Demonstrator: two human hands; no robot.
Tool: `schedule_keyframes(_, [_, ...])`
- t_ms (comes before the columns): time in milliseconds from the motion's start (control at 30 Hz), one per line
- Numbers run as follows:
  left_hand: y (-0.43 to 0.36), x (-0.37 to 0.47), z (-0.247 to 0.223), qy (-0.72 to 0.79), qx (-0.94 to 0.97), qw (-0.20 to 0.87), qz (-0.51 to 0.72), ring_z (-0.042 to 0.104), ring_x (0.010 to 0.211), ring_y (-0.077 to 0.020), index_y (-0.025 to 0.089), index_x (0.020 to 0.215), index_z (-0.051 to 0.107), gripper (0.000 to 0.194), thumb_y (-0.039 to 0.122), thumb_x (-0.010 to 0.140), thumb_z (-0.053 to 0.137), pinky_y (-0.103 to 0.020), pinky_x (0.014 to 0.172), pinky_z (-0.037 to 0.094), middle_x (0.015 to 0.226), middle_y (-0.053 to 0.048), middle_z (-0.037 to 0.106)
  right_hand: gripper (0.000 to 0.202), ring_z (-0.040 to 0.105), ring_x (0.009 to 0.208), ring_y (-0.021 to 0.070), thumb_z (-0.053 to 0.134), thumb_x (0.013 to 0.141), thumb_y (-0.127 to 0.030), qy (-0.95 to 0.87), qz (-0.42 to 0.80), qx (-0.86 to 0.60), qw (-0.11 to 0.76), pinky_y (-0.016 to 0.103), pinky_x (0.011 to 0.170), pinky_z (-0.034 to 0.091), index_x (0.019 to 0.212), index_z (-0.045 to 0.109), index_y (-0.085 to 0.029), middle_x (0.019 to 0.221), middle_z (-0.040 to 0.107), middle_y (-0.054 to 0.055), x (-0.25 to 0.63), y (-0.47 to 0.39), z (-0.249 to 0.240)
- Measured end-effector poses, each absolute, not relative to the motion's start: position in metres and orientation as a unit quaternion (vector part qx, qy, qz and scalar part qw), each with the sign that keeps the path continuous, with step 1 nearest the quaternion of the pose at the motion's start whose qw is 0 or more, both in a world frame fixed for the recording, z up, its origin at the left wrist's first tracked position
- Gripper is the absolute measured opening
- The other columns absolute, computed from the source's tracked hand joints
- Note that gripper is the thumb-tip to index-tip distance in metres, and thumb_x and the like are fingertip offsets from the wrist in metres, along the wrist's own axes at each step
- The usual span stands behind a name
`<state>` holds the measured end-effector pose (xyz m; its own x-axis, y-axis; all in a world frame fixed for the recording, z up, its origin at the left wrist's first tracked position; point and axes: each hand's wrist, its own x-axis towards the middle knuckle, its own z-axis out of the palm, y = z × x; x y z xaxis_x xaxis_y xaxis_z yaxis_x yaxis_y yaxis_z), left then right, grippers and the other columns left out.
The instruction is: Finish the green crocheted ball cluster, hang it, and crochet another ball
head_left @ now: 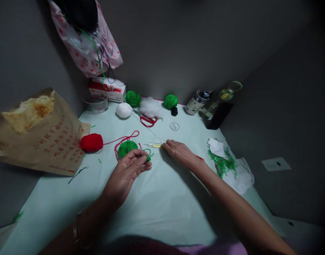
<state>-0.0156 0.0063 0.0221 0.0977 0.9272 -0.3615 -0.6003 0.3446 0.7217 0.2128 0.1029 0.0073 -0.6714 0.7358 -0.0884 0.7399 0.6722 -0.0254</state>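
Observation:
Between the fingertips of my left hand [132, 166] is a small green yarn piece [148, 158] with loose strands. A green yarn ball [127, 148] lies just behind that hand. My right hand [175, 150] is closed at the near end of a white strand that runs back to the white yarn ball [124, 110]. Beside its fingertips a yellow-handled hook [155, 145] lies on the table; whether the fingers touch it is unclear. Red-handled scissors [148, 121] rest farther back, by white stuffing [151, 107].
At left are a paper bag with flatbread [61, 148], a red yarn ball [91, 142] and a plastic tub [96, 105]. A tissue box [111, 92], a pen cup [193, 106] and a bottle [210, 109] stand at the back. Green scraps [223, 164] lie at right.

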Motion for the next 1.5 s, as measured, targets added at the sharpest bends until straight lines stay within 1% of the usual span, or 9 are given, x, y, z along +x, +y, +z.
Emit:
schedule_keyframes(167, [0.008, -0.014, 0.024, 0.406, 0.194, 0.713, 0.537, 0.064, 0.073, -0.0125, 0.018, 0.085, 0.071, 0.022, 0.033, 0.075, 0.084, -0.027, 0.071, 0.055, 0.082, 0.0, 0.063, 0.017, 0.046, 0.065, 0.0138, 0.045, 0.086, -0.006, 0.858, -0.082, 0.503, -0.063, 0.028, 0.058, 0.03, 0.092, 0.053, -0.019, 0.085, 0.058, 0.002, 0.224, 0.081, 0.019])
schedule_keyframes(300, [0.01, -0.01, 0.022, 0.413, 0.203, 0.714, 0.527, 0.063, 0.069, -0.0128, 0.018, 0.083, 0.07, 0.023, 0.035, 0.075, 0.083, -0.028, 0.069, 0.053, 0.08, 0.0, 0.062, 0.007, 0.045, 0.059, 0.0107, 0.051, 0.083, -0.015, 0.677, -0.42, 0.524, -0.302, 0.025, 0.056, 0.036, 0.083, 0.048, -0.022, 0.08, 0.058, -0.002, 0.221, 0.054, 0.032])
schedule_keyframes(400, [0.011, -0.005, 0.023, 0.429, 0.226, 0.707, 0.515, 0.062, 0.066, -0.014, 0.018, 0.082, 0.068, 0.024, 0.036, 0.075, 0.082, -0.031, 0.067, 0.053, 0.079, -0.001, 0.063, 0.01, 0.048, 0.055, 0.0096, 0.055, 0.084, -0.019, 0.56, -0.574, 0.47, -0.37, 0.024, 0.051, 0.037, 0.082, 0.047, -0.023, 0.081, 0.062, -0.002, 0.205, 0.034, 0.041])
schedule_keyframes(533, [0.01, -0.001, 0.024, 0.432, 0.303, 0.686, 0.501, 0.061, 0.063, -0.0142, 0.018, 0.082, 0.067, 0.023, 0.034, 0.075, 0.081, -0.029, 0.064, 0.052, 0.073, -0.001, 0.064, 0.012, 0.054, 0.066, 0.0116, 0.067, 0.086, -0.029, 0.597, -0.529, 0.489, -0.354, 0.025, 0.059, 0.042, 0.093, 0.062, -0.022, 0.077, 0.059, -0.002, 0.178, 0.016, 0.051])
schedule_keyframes(667, [0.008, -0.001, 0.021, 0.422, 0.334, 0.681, 0.497, 0.062, 0.061, -0.013, 0.017, 0.083, 0.067, 0.02, 0.03, 0.076, 0.081, -0.027, 0.063, 0.053, 0.07, 0.001, 0.064, 0.009, 0.053, 0.068, 0.012, 0.065, 0.089, -0.027, 0.671, -0.443, 0.485, -0.344, 0.028, 0.065, 0.042, 0.083, 0.067, -0.021, 0.077, 0.059, -0.001, 0.165, 0.009, 0.054])
schedule_keyframes(767, [0.006, -0.004, 0.017, 0.421, 0.324, 0.685, 0.498, 0.065, 0.063, -0.0134, 0.018, 0.086, 0.068, 0.018, 0.028, 0.077, 0.08, -0.027, 0.065, 0.054, 0.073, 0.001, 0.065, 0.014, 0.051, 0.066, 0.012, 0.064, 0.089, -0.03, 0.606, -0.502, 0.503, -0.359, 0.027, 0.062, 0.041, 0.081, 0.069, -0.02, 0.073, 0.059, 0.0, 0.163, 0.009, 0.047])
schedule_keyframes(933, [0.005, -0.004, 0.015, 0.413, 0.329, 0.678, 0.511, 0.064, 0.075, -0.0144, 0.018, 0.091, 0.071, 0.017, 0.029, 0.081, 0.078, -0.028, 0.073, 0.055, 0.087, -0.003, 0.067, 0.021, 0.043, 0.049, 0.0085, 0.075, 0.077, -0.039, 0.378, -0.636, 0.524, -0.423, 0.022, 0.048, 0.033, 0.075, 0.067, -0.019, 0.058, 0.055, -0.004, 0.156, 0.006, 0.029])
schedule_keyframes(1167, [-0.005, 0.006, 0.017, 0.422, 0.304, 0.678, 0.519, 0.062, 0.081, -0.0142, 0.02, 0.104, 0.064, 0.037, 0.022, 0.072, 0.083, -0.027, 0.076, 0.053, 0.087, 0.0, 0.064, 0.019, 0.047, 0.054, 0.0105, 0.075, 0.079, -0.038, 0.388, -0.532, 0.545, -0.519, 0.024, 0.053, 0.041, 0.075, 0.07, -0.021, 0.059, 0.056, -0.003, 0.142, -0.01, 0.025])
schedule_keyframes(1500, [-0.003, 0.006, 0.024, 0.439, 0.251, 0.676, 0.536, 0.064, 0.078, -0.0152, 0.018, 0.086, 0.068, 0.018, 0.026, 0.074, 0.079, -0.03, 0.081, 0.053, 0.082, -0.001, 0.065, 0.019, 0.052, 0.059, 0.0106, 0.074, 0.082, -0.038, 0.378, -0.611, 0.517, -0.466, 0.023, 0.057, 0.04, 0.08, 0.07, -0.02, 0.067, 0.063, -0.001, 0.152, -0.008, 0.026])
